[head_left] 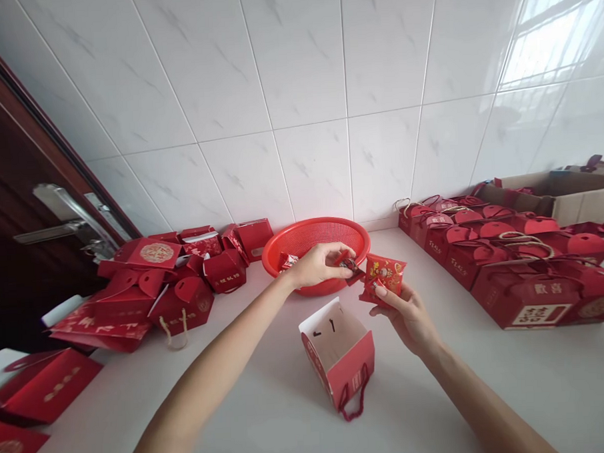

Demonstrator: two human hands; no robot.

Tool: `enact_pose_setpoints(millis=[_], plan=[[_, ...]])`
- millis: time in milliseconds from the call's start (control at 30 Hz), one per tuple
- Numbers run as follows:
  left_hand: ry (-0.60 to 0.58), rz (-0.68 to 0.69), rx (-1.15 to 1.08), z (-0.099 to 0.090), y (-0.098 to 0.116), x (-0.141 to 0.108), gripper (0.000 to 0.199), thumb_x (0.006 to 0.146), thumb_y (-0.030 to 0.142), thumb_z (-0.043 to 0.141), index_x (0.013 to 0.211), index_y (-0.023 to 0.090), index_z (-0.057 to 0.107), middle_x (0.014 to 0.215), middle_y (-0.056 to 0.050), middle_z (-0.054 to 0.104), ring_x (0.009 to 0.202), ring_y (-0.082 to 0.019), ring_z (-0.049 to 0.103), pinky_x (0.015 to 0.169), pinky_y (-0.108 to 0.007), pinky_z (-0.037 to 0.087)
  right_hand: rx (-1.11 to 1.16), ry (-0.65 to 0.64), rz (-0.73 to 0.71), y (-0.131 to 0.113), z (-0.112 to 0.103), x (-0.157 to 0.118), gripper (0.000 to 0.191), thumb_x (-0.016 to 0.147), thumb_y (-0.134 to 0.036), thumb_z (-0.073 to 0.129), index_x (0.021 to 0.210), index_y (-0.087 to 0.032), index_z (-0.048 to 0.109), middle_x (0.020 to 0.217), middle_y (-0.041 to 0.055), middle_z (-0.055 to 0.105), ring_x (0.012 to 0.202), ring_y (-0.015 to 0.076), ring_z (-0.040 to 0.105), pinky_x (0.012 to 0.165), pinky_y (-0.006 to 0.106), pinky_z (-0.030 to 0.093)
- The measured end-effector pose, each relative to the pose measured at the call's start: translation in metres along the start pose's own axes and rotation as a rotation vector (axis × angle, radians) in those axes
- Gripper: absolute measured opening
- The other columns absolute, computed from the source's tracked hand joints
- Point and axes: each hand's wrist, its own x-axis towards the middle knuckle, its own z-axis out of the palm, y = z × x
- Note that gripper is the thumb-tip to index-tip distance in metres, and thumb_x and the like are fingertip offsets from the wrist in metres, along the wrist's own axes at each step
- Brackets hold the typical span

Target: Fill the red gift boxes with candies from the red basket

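My left hand [323,262] is closed on a small dark-red wrapped candy [352,270], above the near right side of a red plastic basket [277,241]. In my right hand [410,310] is a red packet [385,273] with gold print, pinched under the thumb along with another small wrapped piece. The two hands are close together, their items almost touching. Below them stands an open red gift box [352,368] with a pale inside and a dark-red cord handle hanging at the front. Some wrapped pieces [288,260] lie in the basket, partly behind my left hand.
Red boxes [154,280] are heaped on the left, with more at the near left edge. Closed red boxes [483,258] with cord handles stand in rows on the right. A cardboard carton [581,201] is behind them. A tiled wall backs the table; a door handle [76,216] is at left.
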Motion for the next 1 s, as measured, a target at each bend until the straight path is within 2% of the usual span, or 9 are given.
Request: enact_pose_setpoints(millis=[133, 233, 333, 433, 533, 633, 767, 900, 1000], plan=[[-0.140, -0.005, -0.001, 0.011, 0.008, -0.004, 0.033, 0.083, 0.026, 0.067, 0.115, 0.017, 0.065, 0.101, -0.006, 0.069, 0.092, -0.019, 0.066, 0.087, -0.035, 0.052, 0.036, -0.045, 0.001, -0.003, 0.001, -0.001, 0.042, 0.065, -0.040, 0.086, 0.100, -0.020, 0.072, 0.103, 0.0085, 0.071, 0.097, 0.0261, 0.067, 0.065, 0.029, 0.057], [-0.183, -0.033, 0.026, 0.015, 0.014, -0.006, 0.041, 0.085, 0.029, 0.067, 0.124, 0.018, 0.065, 0.102, -0.007, 0.071, 0.090, -0.019, 0.067, 0.085, -0.035, 0.052, 0.039, -0.069, 0.025, -0.004, 0.002, -0.002, 0.044, 0.066, -0.040, 0.085, 0.103, -0.020, 0.072, 0.102, 0.0090, 0.071, 0.096, 0.0270, 0.068, 0.063, 0.028, 0.056], [-0.196, -0.065, 0.057, 0.009, 0.017, -0.002, 0.043, 0.087, 0.039, 0.065, 0.125, 0.018, 0.067, 0.109, -0.009, 0.070, 0.093, -0.020, 0.067, 0.086, -0.035, 0.051, 0.028, -0.076, 0.033, -0.003, 0.001, -0.002, 0.044, 0.066, -0.039, 0.085, 0.103, -0.020, 0.072, 0.102, 0.0094, 0.071, 0.092, 0.0253, 0.068, 0.060, 0.026, 0.054], [-0.099, -0.107, 0.066, -0.012, 0.012, 0.010, 0.048, 0.091, 0.049, 0.056, 0.127, 0.018, 0.065, 0.117, -0.010, 0.068, 0.087, -0.019, 0.068, 0.084, -0.034, 0.052, 0.019, -0.052, 0.034, -0.003, 0.001, -0.001, 0.041, 0.065, -0.040, 0.086, 0.096, -0.018, 0.072, 0.097, 0.0096, 0.071, 0.087, 0.0234, 0.068, 0.058, 0.025, 0.052], [0.057, -0.228, 0.266, -0.038, -0.006, 0.024, 0.045, 0.092, 0.041, 0.050, 0.128, 0.017, 0.062, 0.112, -0.009, 0.070, 0.083, -0.016, 0.067, 0.076, -0.028, 0.051, 0.019, -0.029, 0.032, -0.002, 0.001, -0.001, 0.040, 0.063, -0.041, 0.087, 0.090, -0.017, 0.072, 0.095, 0.0097, 0.071, 0.085, 0.0229, 0.067, 0.056, 0.025, 0.051], [-0.096, -0.460, 0.588, -0.052, -0.030, 0.035, 0.037, 0.083, 0.027, 0.055, 0.116, 0.020, 0.069, 0.107, -0.005, 0.072, 0.087, -0.017, 0.066, 0.073, -0.023, 0.049, 0.021, -0.020, 0.032, -0.002, 0.000, 0.000, 0.040, 0.063, -0.041, 0.087, 0.090, -0.017, 0.071, 0.094, 0.0096, 0.071, 0.085, 0.0231, 0.067, 0.056, 0.025, 0.051], [-0.299, -0.641, 0.658, -0.051, -0.055, 0.040, 0.040, 0.062, 0.022, 0.068, 0.101, 0.021, 0.074, 0.084, -0.003, 0.074, 0.068, -0.019, 0.064, 0.060, -0.025, 0.048, 0.016, -0.022, 0.029, -0.002, -0.001, 0.000, 0.040, 0.064, -0.041, 0.086, 0.093, -0.017, 0.070, 0.095, 0.0093, 0.071, 0.085, 0.0234, 0.067, 0.057, 0.026, 0.051], [-0.382, -0.714, 0.664, -0.046, -0.066, 0.040, 0.052, 0.061, 0.024, 0.065, 0.113, 0.021, 0.070, 0.088, -0.004, 0.074, 0.067, -0.019, 0.065, 0.055, -0.024, 0.048, 0.009, -0.037, 0.012, -0.003, -0.001, -0.001, 0.038, 0.065, -0.040, 0.086, 0.091, -0.017, 0.070, 0.091, 0.0088, 0.070, 0.083, 0.0222, 0.066, 0.056, 0.025, 0.050], [-0.383, -0.692, 0.686, -0.047, -0.069, 0.039, 0.045, 0.063, 0.022, 0.062, 0.107, 0.020, 0.072, 0.092, -0.004, 0.074, 0.074, -0.020, 0.067, 0.057, -0.023, 0.047, -0.002, -0.052, 0.008, -0.003, 0.001, -0.002, 0.037, 0.066, -0.040, 0.086, 0.089, -0.016, 0.070, 0.090, 0.0089, 0.070, 0.081, 0.0213, 0.066, 0.056, 0.025, 0.049]])
